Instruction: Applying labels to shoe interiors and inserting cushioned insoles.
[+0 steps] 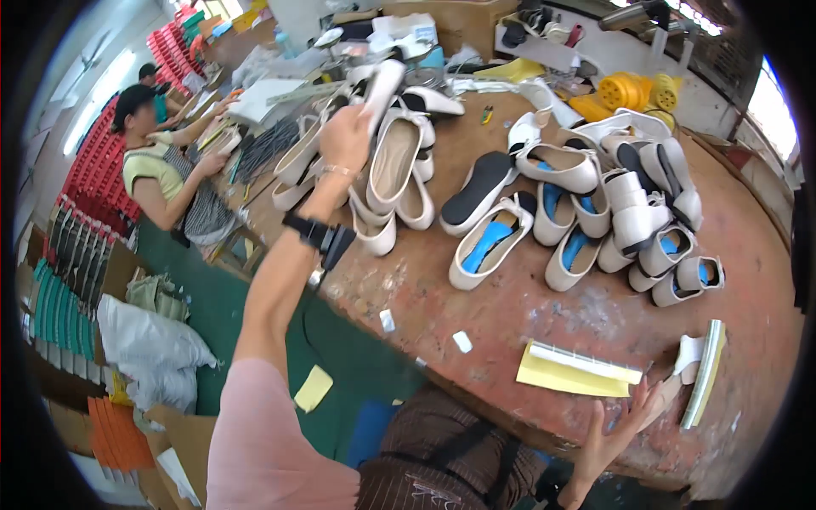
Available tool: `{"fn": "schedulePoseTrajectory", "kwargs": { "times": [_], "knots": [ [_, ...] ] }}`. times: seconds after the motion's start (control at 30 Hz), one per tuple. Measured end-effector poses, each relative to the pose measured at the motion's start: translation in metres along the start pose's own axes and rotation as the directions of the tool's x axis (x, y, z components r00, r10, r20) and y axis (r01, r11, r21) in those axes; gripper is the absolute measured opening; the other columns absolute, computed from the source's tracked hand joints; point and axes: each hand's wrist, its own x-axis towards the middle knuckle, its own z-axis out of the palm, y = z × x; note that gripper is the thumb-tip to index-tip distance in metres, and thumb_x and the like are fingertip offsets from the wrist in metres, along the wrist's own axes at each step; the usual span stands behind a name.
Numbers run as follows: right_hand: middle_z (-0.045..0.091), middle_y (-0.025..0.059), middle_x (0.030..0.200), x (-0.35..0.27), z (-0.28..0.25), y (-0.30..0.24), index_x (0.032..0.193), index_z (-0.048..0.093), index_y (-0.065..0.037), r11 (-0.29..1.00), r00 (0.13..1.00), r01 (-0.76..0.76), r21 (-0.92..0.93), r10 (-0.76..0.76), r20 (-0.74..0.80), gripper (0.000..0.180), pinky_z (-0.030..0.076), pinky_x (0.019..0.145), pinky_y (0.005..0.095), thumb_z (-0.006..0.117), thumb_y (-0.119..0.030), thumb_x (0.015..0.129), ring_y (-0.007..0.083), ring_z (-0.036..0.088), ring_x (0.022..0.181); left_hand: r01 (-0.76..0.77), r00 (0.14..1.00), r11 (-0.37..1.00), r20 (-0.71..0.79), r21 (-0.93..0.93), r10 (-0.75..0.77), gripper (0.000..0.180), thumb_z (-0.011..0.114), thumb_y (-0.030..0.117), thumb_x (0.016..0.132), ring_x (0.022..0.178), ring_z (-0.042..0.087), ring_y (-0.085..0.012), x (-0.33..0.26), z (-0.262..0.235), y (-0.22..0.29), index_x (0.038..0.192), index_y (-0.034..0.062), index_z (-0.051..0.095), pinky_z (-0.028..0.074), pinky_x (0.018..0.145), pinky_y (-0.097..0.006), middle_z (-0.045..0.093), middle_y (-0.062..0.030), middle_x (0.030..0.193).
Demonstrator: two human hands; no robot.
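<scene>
A workshop spreads out around a big worn red-brown table (408, 293), over a green floor (255, 310), and a co-worker (153, 174) sits at its far left. Nearer me, the person's left hand (344, 140) is closed around a pale shoe (385, 89), raised just above the left cluster of shoes (396, 157). Its long axis runs away from the person, tilted slightly right; the fingers hide the near end, so I can't tell toe from heel. The right hand (614, 429) has its fingers spread, right beside a yellow strip (578, 382) and a pale piece (667, 401); whether it touches either, I can't tell. In the right-hand group, several shoes contain blue inserts; one insert (489, 246) lies lengthwise in the nearest shoe (465, 276). Down left, a bulging white sack (157, 348) hides its contents, and an open carton (183, 442) has white paper at it.
</scene>
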Motion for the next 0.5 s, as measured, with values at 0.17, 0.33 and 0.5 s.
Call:
{"fn": "schedulePoseTrajectory", "kwargs": {
  "times": [0.17,0.33,0.5],
  "knots": [
    [0.06,0.0181,0.122,0.012,-0.001,-0.027,0.154,0.023,-0.002,0.934,0.991,-0.11,0.341,0.077,0.109,0.086,0.036,0.109,0.0411,0.068,0.002,0.081,0.0294,0.052,0.126,0.097,0.994,0.734,0.1,-0.672,-0.039,0.021,0.057,0.015,0.1,0.083,0.069,-0.0152,-0.049,-0.021,0.027,0.106,-0.0028,0.067,0.051,0.07,-0.029,0.072,-0.0108,0.094],
    [0.064,0.0117,0.101,0.035,0.015,-0.065,0.149,0.028,0.001,0.827,0.959,-0.02,0.562,-0.143,0.245,0.085,0.049,0.086,0.0307,0.071,0.01,0.076,0.0196,0.063,0.095,0.786,0.618,-0.043,0.782,-0.617,0.08,0.029,0.054,0.02,0.103,0.088,0.069,-0.0135,-0.146,-0.058,0.093,0.12,-0.0024,0.061,0.058,0.078,-0.027,0.07,-0.0107,0.108],
    [0.063,0.0071,0.089,0.055,0.027,-0.096,0.144,0.036,0.002,0.881,0.867,0.109,0.46,-0.311,0.389,0.085,0.048,0.088,0.0319,0.079,0.006,0.071,0.0161,0.062,0.087,0.946,0.313,-0.174,0.914,-0.275,0.259,0.035,0.054,0.022,0.103,0.095,0.071,-0.0178,-0.206,-0.065,0.13,0.126,-0.0046,0.058,0.059,0.083,-0.029,0.069,-0.0151,0.113]
  ]
}}
